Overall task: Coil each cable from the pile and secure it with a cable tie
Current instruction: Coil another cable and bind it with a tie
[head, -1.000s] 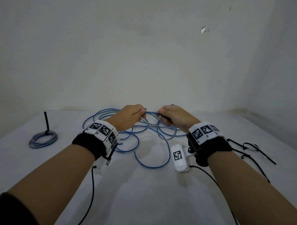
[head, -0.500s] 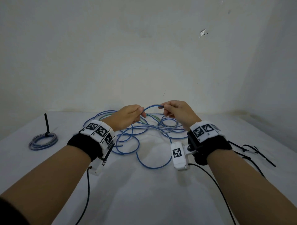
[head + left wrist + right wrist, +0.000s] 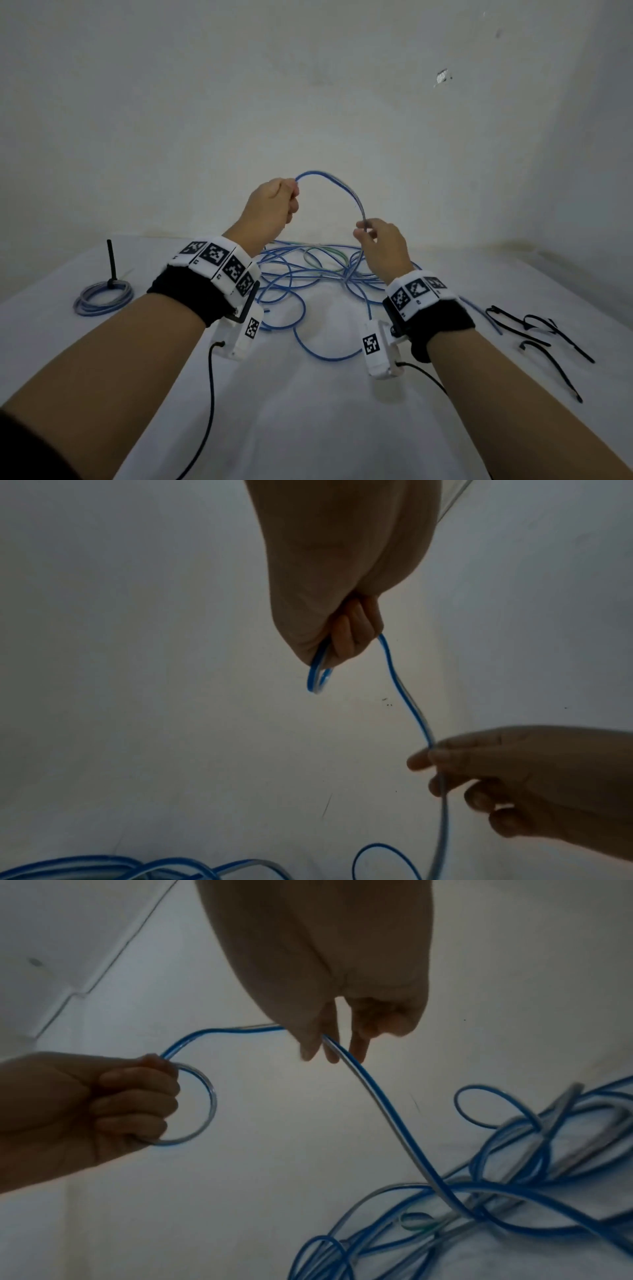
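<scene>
Up above the white table (image 3: 308, 428), both hands were raised and working one blue cable (image 3: 334, 183). The left hand (image 3: 270, 209) was closed in a fist around it, and the right-wrist view showed a small loop of the cable (image 3: 205, 1104) ringed beside those curled fingers (image 3: 137, 1093). From that fist the cable arched over to the right hand (image 3: 380, 240), which sat lower and pinched it between thumb and fingertips (image 3: 310, 1042), the other fingers only loosely bent. Below the right hand the cable ran down into the pile of blue cables (image 3: 308, 277) tangled on the table between the two forearms; a greenish strand showed among them. Well off to the left lay a finished coil (image 3: 102, 297), bound by a black tie whose tail stood upright (image 3: 111, 260). To the right of the pile, several loose black cable ties (image 3: 534, 329) lay scattered on the table, apart from both hands.
</scene>
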`<state>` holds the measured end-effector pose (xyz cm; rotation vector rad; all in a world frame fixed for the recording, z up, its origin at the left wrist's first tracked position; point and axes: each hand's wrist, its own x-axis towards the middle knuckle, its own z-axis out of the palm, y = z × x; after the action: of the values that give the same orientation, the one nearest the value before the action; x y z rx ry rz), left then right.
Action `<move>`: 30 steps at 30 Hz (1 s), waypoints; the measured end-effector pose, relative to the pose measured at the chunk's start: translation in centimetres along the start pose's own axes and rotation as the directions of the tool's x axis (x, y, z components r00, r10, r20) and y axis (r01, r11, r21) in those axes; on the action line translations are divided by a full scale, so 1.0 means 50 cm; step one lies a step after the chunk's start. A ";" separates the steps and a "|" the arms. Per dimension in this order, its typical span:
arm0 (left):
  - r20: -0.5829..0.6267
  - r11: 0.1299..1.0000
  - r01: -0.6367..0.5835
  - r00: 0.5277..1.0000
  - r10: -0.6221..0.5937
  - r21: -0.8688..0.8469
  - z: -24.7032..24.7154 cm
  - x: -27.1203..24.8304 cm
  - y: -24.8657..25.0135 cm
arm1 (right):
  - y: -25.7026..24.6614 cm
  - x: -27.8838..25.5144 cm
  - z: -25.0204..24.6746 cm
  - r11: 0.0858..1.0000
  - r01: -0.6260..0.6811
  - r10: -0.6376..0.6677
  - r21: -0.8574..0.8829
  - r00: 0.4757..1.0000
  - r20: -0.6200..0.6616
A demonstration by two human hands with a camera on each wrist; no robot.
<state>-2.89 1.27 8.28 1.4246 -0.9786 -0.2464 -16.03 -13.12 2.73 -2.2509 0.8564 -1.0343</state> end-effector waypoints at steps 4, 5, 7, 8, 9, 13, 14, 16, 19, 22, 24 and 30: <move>-0.074 0.995 0.038 0.997 -0.032 0.090 0.000 -0.003 -0.014 | -0.004 0.004 -0.003 0.967 -0.124 0.117 0.224 0.992 0.042; -0.059 0.992 0.050 0.997 -0.044 0.116 0.000 -0.005 -0.020 | -0.013 0.007 -0.006 0.948 -0.148 0.135 0.282 0.989 0.064; 0.010 0.974 0.063 0.998 -0.066 0.217 0.001 -0.011 -0.037 | -0.031 0.022 -0.013 0.916 -0.161 0.148 0.368 0.987 0.063; 0.059 0.954 0.069 0.994 -0.090 0.291 0.001 -0.014 -0.046 | -0.039 0.032 -0.017 0.887 -0.173 0.162 0.428 0.985 0.061; 0.108 0.929 0.077 0.986 -0.124 0.362 0.000 -0.019 -0.055 | -0.050 0.039 -0.024 0.853 -0.195 0.183 0.484 0.980 0.072; 0.227 0.848 0.093 0.943 -0.242 0.521 -0.003 -0.032 -0.083 | -0.081 0.058 -0.044 0.806 -0.170 0.156 0.567 0.985 0.073; 0.236 0.839 0.103 0.935 -0.265 0.535 -0.003 -0.034 -0.084 | -0.081 0.064 -0.046 0.831 -0.126 0.123 0.543 0.992 0.042; 0.242 0.863 0.128 0.930 -0.276 0.489 -0.003 -0.032 -0.083 | -0.082 0.068 -0.048 0.874 -0.020 0.050 0.486 0.998 -0.048; 0.216 0.948 0.198 0.943 -0.253 0.248 -0.004 -0.028 -0.071 | -0.069 0.064 -0.041 0.912 0.051 0.016 0.407 0.987 -0.159; 0.132 0.980 0.189 0.972 -0.195 0.056 -0.005 -0.022 -0.065 | -0.045 0.056 -0.030 0.959 -0.014 0.047 0.284 0.993 -0.110; 0.077 0.985 0.171 0.982 -0.171 0.008 -0.007 -0.022 -0.065 | -0.034 0.051 -0.024 0.948 -0.067 0.074 0.311 0.997 -0.011; 0.521 0.923 0.374 0.808 -0.276 -0.090 -0.024 -0.037 -0.058 | -0.008 0.061 -0.016 0.963 -0.186 0.168 0.196 0.980 0.104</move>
<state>-2.05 2.80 5.10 1.3719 -1.0816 -0.9863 -14.95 -15.21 4.89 -1.9923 0.8555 -0.8926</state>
